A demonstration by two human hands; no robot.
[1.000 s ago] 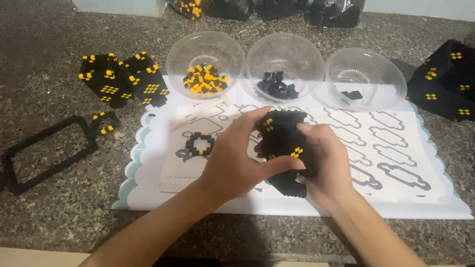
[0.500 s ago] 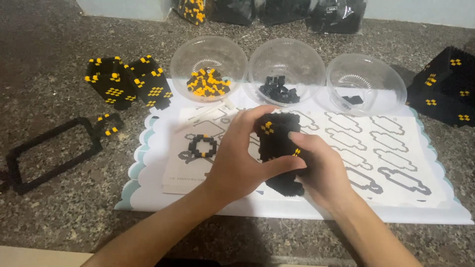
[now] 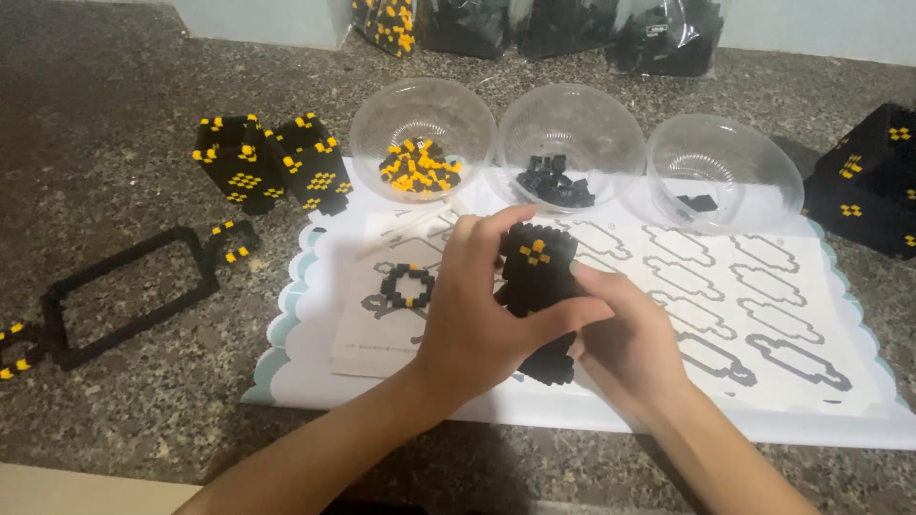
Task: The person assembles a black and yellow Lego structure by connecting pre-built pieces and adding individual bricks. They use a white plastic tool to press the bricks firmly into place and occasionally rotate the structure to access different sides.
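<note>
Black-and-yellow block model (image 3: 540, 286) sat clamped between both hands above the printed instruction sheet (image 3: 763, 315); left hand (image 3: 477, 319) wrapped it, fingers pressed together, while right hand (image 3: 634, 348) gripped beneath, apparently steadying it. Three clear bowls (image 3: 725, 172) of loose pieces stood within reach.
</note>
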